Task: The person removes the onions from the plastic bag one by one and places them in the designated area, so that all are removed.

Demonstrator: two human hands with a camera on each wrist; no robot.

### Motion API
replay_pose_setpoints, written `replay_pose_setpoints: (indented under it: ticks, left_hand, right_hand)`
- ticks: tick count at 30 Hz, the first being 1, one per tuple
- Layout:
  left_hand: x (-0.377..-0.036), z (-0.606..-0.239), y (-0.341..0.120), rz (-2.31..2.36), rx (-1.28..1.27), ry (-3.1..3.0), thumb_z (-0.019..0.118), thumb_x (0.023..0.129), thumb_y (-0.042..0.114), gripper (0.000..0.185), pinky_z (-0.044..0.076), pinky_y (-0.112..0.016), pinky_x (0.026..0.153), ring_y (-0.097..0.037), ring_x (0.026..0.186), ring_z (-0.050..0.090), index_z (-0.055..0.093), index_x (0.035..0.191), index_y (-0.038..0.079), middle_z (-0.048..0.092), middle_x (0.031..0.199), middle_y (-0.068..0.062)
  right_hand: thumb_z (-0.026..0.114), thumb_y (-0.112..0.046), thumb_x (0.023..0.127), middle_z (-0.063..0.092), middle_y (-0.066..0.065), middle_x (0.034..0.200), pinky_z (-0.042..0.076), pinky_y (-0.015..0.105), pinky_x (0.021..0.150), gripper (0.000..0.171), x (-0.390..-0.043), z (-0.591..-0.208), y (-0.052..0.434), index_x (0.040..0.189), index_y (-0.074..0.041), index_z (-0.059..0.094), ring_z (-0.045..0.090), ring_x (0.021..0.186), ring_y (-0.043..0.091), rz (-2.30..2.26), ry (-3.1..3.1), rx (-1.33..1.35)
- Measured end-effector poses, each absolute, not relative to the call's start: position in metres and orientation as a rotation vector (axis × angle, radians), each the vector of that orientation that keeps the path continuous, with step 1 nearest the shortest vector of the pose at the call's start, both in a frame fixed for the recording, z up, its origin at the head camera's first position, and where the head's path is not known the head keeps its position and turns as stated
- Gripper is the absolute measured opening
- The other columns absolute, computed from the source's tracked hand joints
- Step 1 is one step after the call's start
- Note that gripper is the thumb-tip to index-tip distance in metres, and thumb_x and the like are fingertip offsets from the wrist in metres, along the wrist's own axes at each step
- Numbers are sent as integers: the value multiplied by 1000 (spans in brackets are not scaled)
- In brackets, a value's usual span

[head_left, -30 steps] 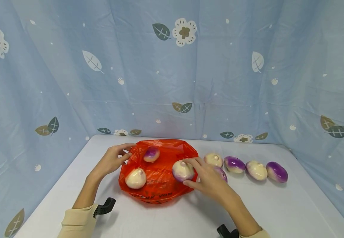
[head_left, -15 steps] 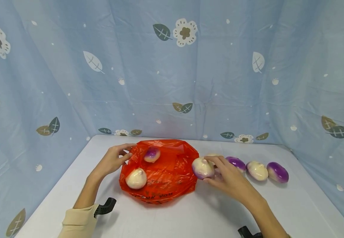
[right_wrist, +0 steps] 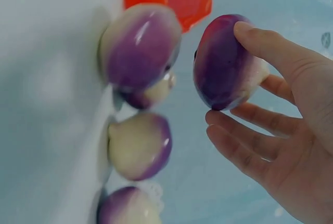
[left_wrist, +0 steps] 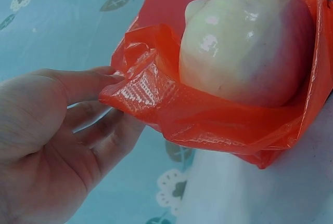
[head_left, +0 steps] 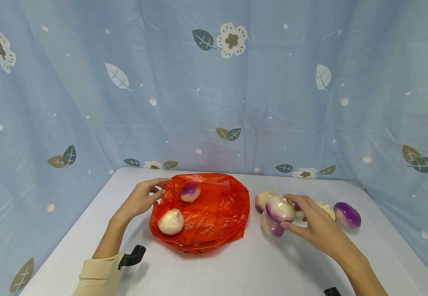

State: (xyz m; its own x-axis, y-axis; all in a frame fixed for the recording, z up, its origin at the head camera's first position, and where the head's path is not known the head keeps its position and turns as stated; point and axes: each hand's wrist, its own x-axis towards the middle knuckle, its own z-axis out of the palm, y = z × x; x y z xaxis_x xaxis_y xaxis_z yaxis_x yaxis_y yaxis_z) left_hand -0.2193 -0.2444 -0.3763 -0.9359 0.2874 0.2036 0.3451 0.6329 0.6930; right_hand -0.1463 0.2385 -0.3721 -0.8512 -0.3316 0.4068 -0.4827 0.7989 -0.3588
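My left hand [head_left: 140, 199] pinches the left edge of a red plastic bag [head_left: 214, 213], its thumb and fingers on a crumpled fold in the left wrist view. Two purple-and-white turnips lie in the bag: a purple-topped turnip [head_left: 190, 192] towards the back and a pale turnip [head_left: 171, 222] at the front left. To the right of the bag, my right hand [head_left: 314, 222] holds another turnip [head_left: 280, 209] between thumb and fingers. The right wrist view shows this held turnip [right_wrist: 221, 65] raised off the table, purple side towards the thumb.
Several more turnips stand in a group on the white table [head_left: 236, 271]: one pale turnip [head_left: 262, 200] behind the held one, another turnip [head_left: 272, 226] in front, and a purple turnip [head_left: 348, 215] at the far right. A blue patterned curtain [head_left: 184, 102] hangs behind the table.
My right hand has carried the turnip from over the bag's right side rightwards to above the group of turnips. The left hand stays at the bag's edge.
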Motion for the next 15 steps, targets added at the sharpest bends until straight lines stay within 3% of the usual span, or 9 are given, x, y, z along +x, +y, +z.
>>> replay_pose_setpoints:
  ticks: [6, 11, 15]
  left_hand:
    - [-220, -377, -245, -1199, -535, -2777, 60, 95, 4, 40, 58, -23, 60, -23, 85, 69, 58, 135, 8, 67, 114, -20]
    - [-221, -378, -245, -1197, -529, -2780, 60, 95, 5, 40, 58, -22, 61, -23, 85, 69, 58, 135, 9, 67, 115, -19]
    - [-221, -378, -245, -1206, -526, -2779, 60, 95, 5, 41, 58, -22, 60, -23, 85, 68, 58, 136, 9, 67, 115, -19]
  right_hand:
    - [83, -38, 76, 63, -5, 112, 53, 24, 67, 65, -146, -384, 259, 132, -19, 55, 58, 87, 6, 530, -2593, 620]
    - [85, -36, 72, 65, -6, 107, 42, 38, 79, 62, -144, -393, 272, 124, -16, 59, 59, 85, 10, 482, -2571, 629]
    - [89, -31, 66, 67, -3, 106, 28, 34, 81, 63, -144, -402, 281, 120, -14, 61, 63, 80, 10, 464, -2512, 685]
